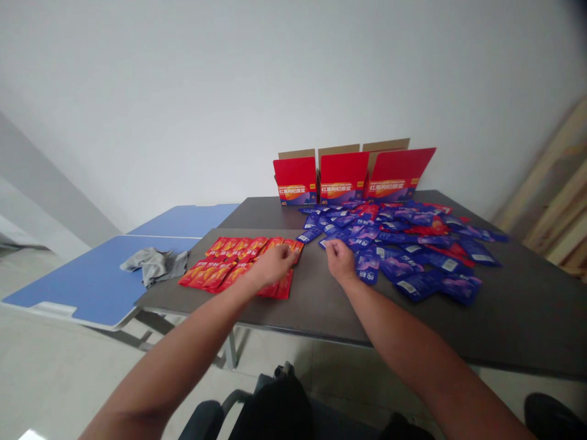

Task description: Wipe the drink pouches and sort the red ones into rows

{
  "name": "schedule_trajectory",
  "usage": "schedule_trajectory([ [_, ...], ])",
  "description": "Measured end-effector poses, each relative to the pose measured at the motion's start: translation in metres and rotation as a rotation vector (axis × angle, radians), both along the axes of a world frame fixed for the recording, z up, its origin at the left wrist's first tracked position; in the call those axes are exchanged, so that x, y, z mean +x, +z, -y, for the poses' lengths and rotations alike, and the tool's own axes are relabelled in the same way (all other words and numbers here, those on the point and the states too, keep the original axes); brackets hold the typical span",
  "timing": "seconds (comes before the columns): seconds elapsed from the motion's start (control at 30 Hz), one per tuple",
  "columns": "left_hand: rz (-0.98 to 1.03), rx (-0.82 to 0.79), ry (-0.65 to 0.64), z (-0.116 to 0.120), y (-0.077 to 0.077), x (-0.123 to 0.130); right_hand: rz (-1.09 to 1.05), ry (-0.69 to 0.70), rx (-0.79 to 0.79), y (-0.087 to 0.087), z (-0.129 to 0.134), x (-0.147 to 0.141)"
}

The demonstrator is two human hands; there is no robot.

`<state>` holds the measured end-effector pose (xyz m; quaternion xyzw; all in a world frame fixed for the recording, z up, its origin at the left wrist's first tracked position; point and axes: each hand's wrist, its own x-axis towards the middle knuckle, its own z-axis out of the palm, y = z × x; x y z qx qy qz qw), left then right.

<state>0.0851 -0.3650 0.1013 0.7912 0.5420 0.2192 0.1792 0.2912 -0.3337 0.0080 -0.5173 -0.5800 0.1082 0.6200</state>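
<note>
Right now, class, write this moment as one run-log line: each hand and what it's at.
left hand: on red sachets | right hand: at edge of blue sachets | behind: three open red cartons

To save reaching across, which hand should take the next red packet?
Left, probably: the left hand is on the red packets, while the right hand sits by the blue packets, farther away.
</note>
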Motion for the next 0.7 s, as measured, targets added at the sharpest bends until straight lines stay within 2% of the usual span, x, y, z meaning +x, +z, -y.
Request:
schedule_trajectory([
  [0.07, 0.296, -0.094, -0.045, 0.009, -0.026, 0.048, -0.028, -0.028, -0.007, 0.001, -0.001, 0.002],
  [0.13, 0.561, -0.154, -0.008, 0.009, -0.054, 0.086, -0.071, -0.065, -0.006, 0.001, -0.002, 0.006],
  [0.2, 0.776, -0.169, 0.065, 0.003, -0.076, 0.111, -0.122, -0.113, -0.005, 0.001, -0.005, 0.01],
  [0.27, 0.872, -0.164, 0.073, -0.005, -0.089, 0.123, -0.166, -0.162, -0.016, 0.001, -0.007, 0.014],
  [0.33, 0.893, -0.152, 0.054, -0.012, -0.094, 0.126, -0.199, -0.203, -0.029, 0.002, -0.009, 0.017],
  [0.53, 0.814, -0.177, 0.002, -0.016, -0.094, 0.123, -0.318, -0.287, 0.014, 0.011, -0.011, 0.028],
  [0.6, 0.762, -0.182, -0.017, -0.015, -0.093, 0.123, -0.423, -0.383, 0.077, 0.02, -0.016, 0.047],
  [0.7, 0.7, -0.163, -0.015, -0.014, -0.093, 0.123, -0.464, -0.465, 0.154, 0.038, -0.023, 0.1],
])
